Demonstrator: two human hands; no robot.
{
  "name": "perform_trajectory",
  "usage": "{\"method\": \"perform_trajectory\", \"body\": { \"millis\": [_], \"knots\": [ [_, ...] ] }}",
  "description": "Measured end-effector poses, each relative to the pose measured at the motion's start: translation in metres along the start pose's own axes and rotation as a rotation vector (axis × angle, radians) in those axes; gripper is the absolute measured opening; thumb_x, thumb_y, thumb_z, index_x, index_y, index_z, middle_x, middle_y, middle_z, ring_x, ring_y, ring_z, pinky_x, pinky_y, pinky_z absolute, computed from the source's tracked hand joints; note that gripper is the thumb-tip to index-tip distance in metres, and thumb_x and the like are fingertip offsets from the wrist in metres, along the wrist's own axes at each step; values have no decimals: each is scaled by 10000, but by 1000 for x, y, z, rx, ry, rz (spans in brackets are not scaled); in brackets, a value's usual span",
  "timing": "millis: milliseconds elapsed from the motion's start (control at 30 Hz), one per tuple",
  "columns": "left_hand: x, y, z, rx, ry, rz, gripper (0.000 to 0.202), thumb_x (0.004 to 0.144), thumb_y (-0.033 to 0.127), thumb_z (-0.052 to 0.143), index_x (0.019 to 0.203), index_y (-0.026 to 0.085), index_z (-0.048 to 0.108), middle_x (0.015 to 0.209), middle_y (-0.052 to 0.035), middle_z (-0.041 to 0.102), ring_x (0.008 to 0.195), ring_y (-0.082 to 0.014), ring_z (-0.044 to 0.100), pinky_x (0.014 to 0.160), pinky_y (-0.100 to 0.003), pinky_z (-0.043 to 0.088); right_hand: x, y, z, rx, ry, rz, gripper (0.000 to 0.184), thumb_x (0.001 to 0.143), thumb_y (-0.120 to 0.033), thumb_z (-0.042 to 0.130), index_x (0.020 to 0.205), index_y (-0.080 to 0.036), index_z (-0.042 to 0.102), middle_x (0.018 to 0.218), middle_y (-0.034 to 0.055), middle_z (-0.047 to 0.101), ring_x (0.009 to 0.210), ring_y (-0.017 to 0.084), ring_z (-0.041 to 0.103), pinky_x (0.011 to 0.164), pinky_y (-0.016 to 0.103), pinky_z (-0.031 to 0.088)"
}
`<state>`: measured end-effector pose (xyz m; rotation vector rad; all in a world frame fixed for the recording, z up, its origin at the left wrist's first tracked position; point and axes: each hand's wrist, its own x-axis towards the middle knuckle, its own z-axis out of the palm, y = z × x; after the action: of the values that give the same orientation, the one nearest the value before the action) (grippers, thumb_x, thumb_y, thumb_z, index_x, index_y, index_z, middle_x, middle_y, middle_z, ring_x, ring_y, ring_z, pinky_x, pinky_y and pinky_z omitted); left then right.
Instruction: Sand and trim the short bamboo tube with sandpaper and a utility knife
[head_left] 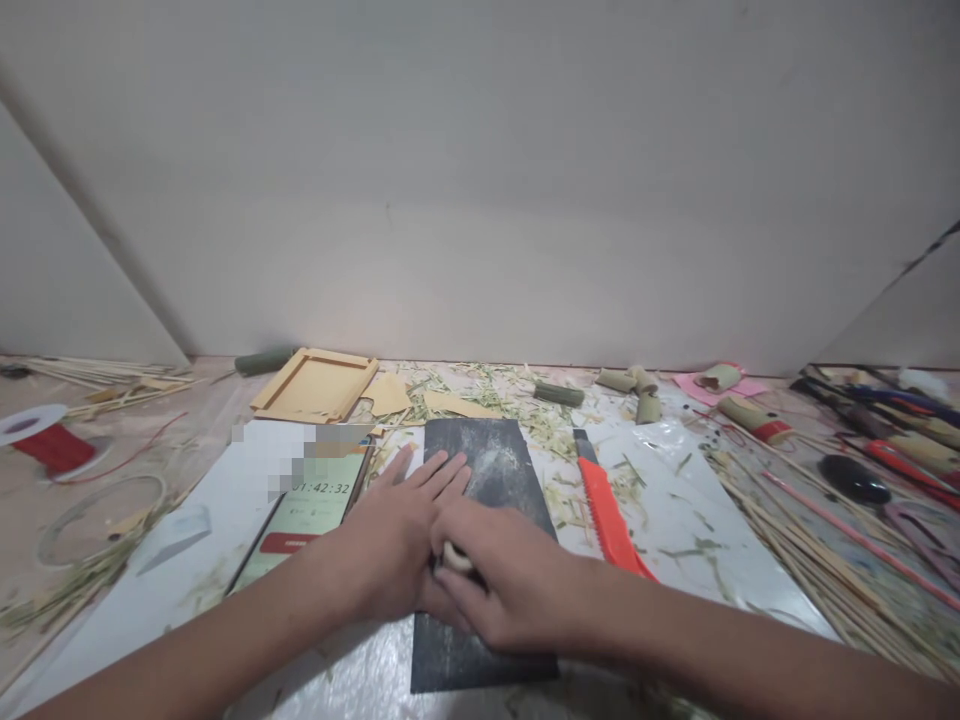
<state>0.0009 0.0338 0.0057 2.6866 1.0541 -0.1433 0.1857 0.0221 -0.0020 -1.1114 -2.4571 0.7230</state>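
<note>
My right hand is curled tight around a small pale piece, mostly hidden in the grip, mid-length over a dark sheet. My left hand lies palm down with fingers stretched out, not visibly gripping anything, across the dark sheet's left edge, touching my right. Dark sheet runs past both hands: a strip at the far edge, a wider one at the near edge. Left side tight: phone sits just beside, its near end partly behind my left forearm. Right side: narrow shaving-strewn gap, then orange toothed tool; beyond it, more room on the white sheet up to thin sticks. Far left, wooden frame near the wall.
</note>
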Motion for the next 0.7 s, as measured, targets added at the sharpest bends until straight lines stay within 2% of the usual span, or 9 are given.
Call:
{"method": "perform_trajectory", "body": {
  "millis": [67, 167, 233, 333, 433, 500, 567, 633, 700],
  "knots": [
    [0, 0, 0, -7, 16, -13, 1109, 660, 809, 519, 1497, 137, 239, 1554, -145, 199, 1440, -339, 175, 1163, -557, 48, 1, 1, -1, -27, 53, 48, 112, 819, -218, 511, 926, -209, 478, 871, 33, 602, 711, 164, 519, 607, 276, 371],
    [0, -1, 1, -2, 39, -26, 1203, 597, 847, 531, 1506, 132, 199, 1558, -149, 178, 1439, -349, 174, 1164, -552, 36, 1, 7, -5, -111, 243, 175, 78, 863, -188, 427, 930, -196, 466, 823, 49, 576, 690, 172, 486, 610, 294, 348],
    [0, -1, 1, 11, 26, -11, 1107, 663, 793, 528, 1503, 141, 218, 1558, -135, 186, 1442, -337, 169, 1164, -549, 36, 0, 6, -3, -100, 216, 140, 103, 831, -204, 481, 933, -204, 472, 868, 46, 587, 706, 168, 492, 615, 284, 352],
    [0, -2, 2, 12, 9, -1, 995, 726, 737, 505, 1493, 154, 258, 1557, -118, 207, 1446, -315, 169, 1167, -536, 41, -1, 1, -1, -40, -9, 2, 115, 797, -239, 530, 902, -217, 490, 859, 22, 610, 651, 150, 484, 559, 260, 323],
    [1, -3, 3, 1, 28, -19, 1138, 645, 826, 499, 1504, 135, 217, 1560, -133, 176, 1445, -331, 162, 1169, -537, 32, 0, 4, -4, -103, 176, 151, 93, 841, -225, 472, 929, -195, 486, 840, 47, 591, 682, 164, 483, 600, 277, 331],
    [2, -3, 3, 2, 34, -17, 1145, 645, 828, 495, 1505, 128, 208, 1559, -138, 172, 1444, -335, 164, 1168, -540, 30, -1, 4, -5, -120, 227, 190, 97, 855, -212, 446, 943, -186, 477, 853, 61, 584, 690, 168, 476, 605, 283, 327],
    [2, -4, 3, 5, 26, -7, 1083, 677, 785, 513, 1496, 131, 241, 1555, -136, 193, 1442, -331, 173, 1169, -537, 39, -3, 0, -2, -90, 152, 130, 127, 815, -235, 506, 936, -203, 485, 865, 39, 597, 657, 149, 470, 568, 262, 315],
    [1, -3, 3, 0, 21, -7, 1061, 679, 770, 533, 1488, 135, 271, 1553, -136, 204, 1441, -332, 176, 1170, -533, 51, -4, -3, 0, -43, -13, 43, 114, 803, -245, 529, 905, -211, 489, 869, 26, 607, 636, 141, 466, 535, 253, 296],
    [1, -3, 2, -7, 19, -14, 1112, 650, 801, 535, 1494, 134, 251, 1555, -140, 191, 1442, -334, 167, 1171, -531, 51, -3, -1, -3, -65, 47, 88, 98, 810, -232, 513, 904, -213, 488, 828, 20, 595, 641, 147, 473, 546, 258, 302]
  ]
}}
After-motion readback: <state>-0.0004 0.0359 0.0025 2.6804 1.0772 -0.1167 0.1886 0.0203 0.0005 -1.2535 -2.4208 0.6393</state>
